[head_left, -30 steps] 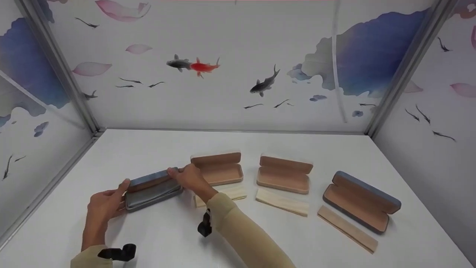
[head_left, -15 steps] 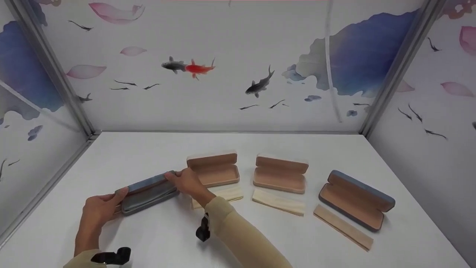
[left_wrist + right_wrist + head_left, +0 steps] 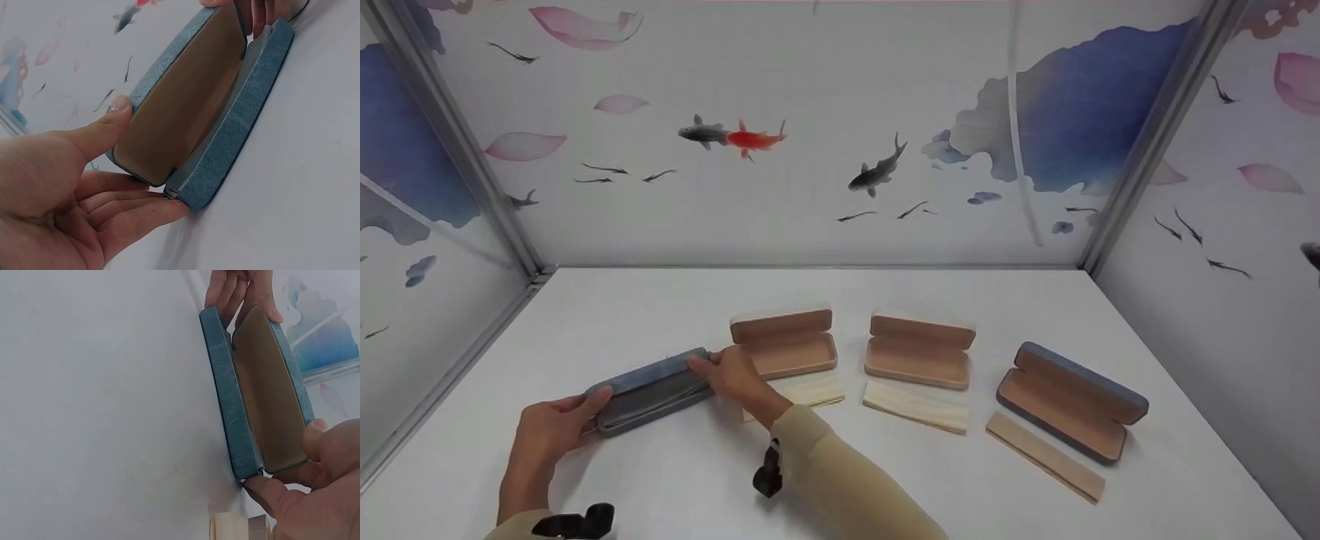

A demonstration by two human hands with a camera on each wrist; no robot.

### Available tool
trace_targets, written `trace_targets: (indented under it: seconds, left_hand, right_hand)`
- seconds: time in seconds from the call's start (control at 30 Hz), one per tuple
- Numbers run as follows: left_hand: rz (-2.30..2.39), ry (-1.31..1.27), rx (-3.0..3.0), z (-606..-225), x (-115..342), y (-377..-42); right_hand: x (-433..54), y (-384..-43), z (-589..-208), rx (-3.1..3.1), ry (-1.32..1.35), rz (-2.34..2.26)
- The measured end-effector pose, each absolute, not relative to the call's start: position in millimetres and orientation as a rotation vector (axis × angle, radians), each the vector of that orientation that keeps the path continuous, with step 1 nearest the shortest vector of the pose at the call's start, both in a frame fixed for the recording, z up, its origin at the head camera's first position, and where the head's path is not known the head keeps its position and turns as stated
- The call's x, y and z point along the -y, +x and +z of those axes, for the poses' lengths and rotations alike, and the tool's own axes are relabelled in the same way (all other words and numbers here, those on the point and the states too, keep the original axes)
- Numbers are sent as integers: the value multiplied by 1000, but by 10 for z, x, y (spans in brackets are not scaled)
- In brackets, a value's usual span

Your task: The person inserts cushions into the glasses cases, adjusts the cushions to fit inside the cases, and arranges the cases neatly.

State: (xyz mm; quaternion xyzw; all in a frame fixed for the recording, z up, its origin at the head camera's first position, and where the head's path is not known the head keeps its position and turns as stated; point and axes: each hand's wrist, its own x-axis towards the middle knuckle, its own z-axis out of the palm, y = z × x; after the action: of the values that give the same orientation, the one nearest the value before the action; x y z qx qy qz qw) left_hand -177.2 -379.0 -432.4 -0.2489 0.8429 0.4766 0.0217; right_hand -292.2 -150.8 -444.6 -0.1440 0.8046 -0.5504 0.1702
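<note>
1. Back wall panel: white, printed with fish, petals and a blue patch. Metal posts at both corners.
2. White table: everything sits on or over it.
3. Held blue case: left part of the table, slanted, lid partly raised over the base, brown lining inside the lid. Can't tell if the base touches the table.
4. Other blue case: far right, wide open, unheld.
5. Two cream cases: middle, side by side, open, brown lining.
6. Left hand: pinching the held case's left end, thumb on the lid, fingers at the base.
7. Right hand: same pinch on the right end, thumb on the lid edge, fingers behind and below.
8. Folded cloths: one tan in front of item 4, two cream in front of item 5, left one partly behind the right forearm. Grey folded layer in the held base; material unclear.
9. Black wrist units: one per sleeve.
</note>
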Motion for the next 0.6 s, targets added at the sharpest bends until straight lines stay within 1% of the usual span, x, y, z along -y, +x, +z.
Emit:
trace_targets:
  seconds: [0.17,0.6]
  left_hand:
    - [1470,-763,-2592,-4325,3811,-1768]
    - [1471,-747,-2599,-4381,3811,-1761]
  right_hand:
    - [1530,-2905,-4474,-2271,-398,-1618]
    - [1438,-2854,-4547,-2213,-499,-1688]
